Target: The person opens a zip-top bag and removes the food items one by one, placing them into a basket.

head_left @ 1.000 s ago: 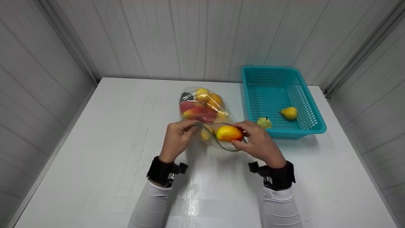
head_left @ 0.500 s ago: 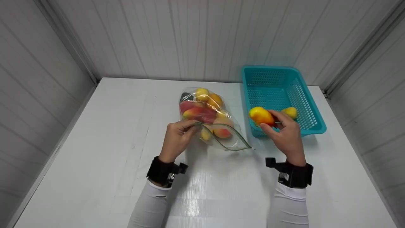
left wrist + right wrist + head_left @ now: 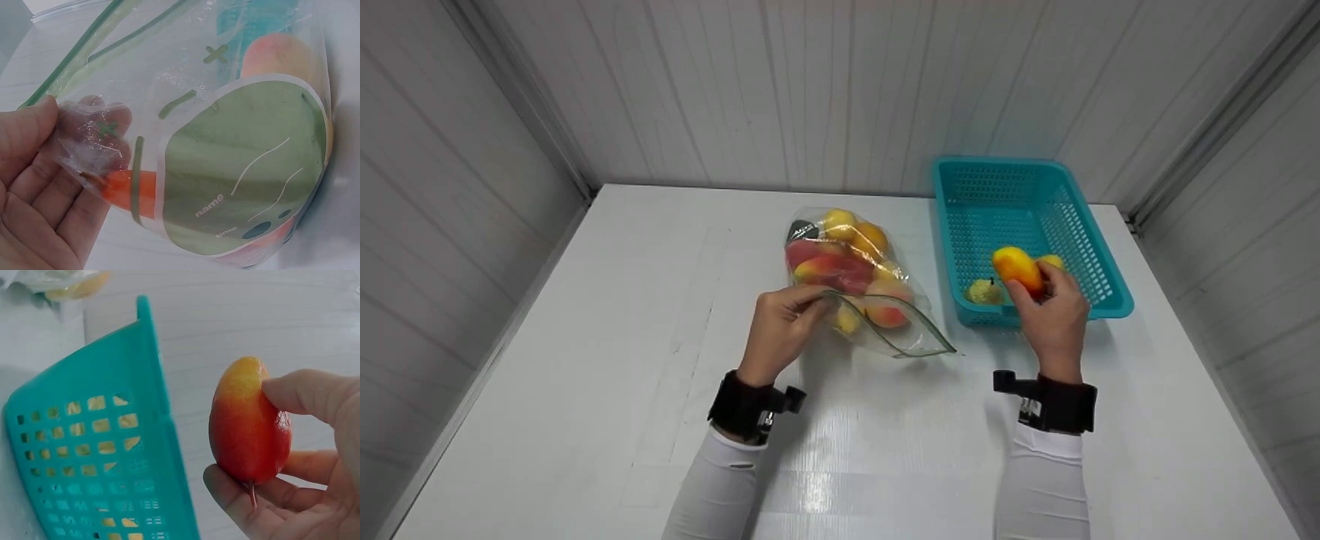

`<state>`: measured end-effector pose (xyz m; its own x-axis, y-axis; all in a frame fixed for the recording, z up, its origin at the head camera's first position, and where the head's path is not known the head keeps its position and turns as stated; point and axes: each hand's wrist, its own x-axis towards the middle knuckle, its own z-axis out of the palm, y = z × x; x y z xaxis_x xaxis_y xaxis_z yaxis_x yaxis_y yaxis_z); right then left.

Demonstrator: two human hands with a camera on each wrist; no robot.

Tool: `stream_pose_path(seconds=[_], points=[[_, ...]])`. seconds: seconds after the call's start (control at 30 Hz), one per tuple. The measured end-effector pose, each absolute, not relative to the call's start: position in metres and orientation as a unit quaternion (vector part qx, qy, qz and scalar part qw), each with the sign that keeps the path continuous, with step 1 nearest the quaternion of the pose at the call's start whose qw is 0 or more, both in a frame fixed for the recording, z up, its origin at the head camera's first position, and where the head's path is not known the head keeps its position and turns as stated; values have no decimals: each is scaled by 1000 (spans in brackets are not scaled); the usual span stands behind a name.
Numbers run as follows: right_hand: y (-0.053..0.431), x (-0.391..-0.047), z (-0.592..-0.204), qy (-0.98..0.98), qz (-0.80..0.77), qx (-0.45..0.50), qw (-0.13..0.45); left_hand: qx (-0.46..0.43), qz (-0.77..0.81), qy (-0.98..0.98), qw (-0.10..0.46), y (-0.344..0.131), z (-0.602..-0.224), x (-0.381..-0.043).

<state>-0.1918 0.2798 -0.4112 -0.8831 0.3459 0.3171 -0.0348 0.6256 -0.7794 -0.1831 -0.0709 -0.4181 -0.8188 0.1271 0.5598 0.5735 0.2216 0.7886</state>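
Observation:
My left hand (image 3: pixel 781 330) pinches one end of the green-edged rim of a clear zip bag (image 3: pixel 242 163), which lies with its mouth gaping towards the right. Through the plastic show a peach (image 3: pixel 889 304), a red-and-yellow mango (image 3: pixel 832 271), an orange fruit (image 3: pixel 871 240) and several others. Over the front of the teal basket (image 3: pixel 1099 311), my right hand (image 3: pixel 1057 322) holds another red-and-yellow mango (image 3: pixel 247 422) between thumb and fingers, its stem pointing down in the right wrist view. Inside the basket, a yellow pear (image 3: pixel 1051 262) is mostly hidden behind this mango. A bumpy pale green fruit (image 3: pixel 982 291) lies left of it.
The basket stands at the back right of the white table (image 3: pixel 607 337), just right of the bag. Panelled walls (image 3: pixel 720 90) rise behind and along both sides. Black camera straps (image 3: pixel 742 409) circle both wrists.
My right hand has carried the mango from the bag's mouth rightwards to over the basket. The bag's right corner now stands free. My left hand has stayed in place.

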Motion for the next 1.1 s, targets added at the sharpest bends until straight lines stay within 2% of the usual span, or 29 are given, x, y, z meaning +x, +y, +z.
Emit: stream_pose_path(seconds=[0.53,0.73,1.1], points=[[286,-200,-426,-892,371,-151,210,-231,-576,-764,177,-66,-416,-184],[283,-201,-431,-890,368,-152,221,-231,-579,-763,172,-69,-419,-183],[281,-200,-427,-890,375,-166,202,-225,-592,-755,174,-74,-418,-181]])
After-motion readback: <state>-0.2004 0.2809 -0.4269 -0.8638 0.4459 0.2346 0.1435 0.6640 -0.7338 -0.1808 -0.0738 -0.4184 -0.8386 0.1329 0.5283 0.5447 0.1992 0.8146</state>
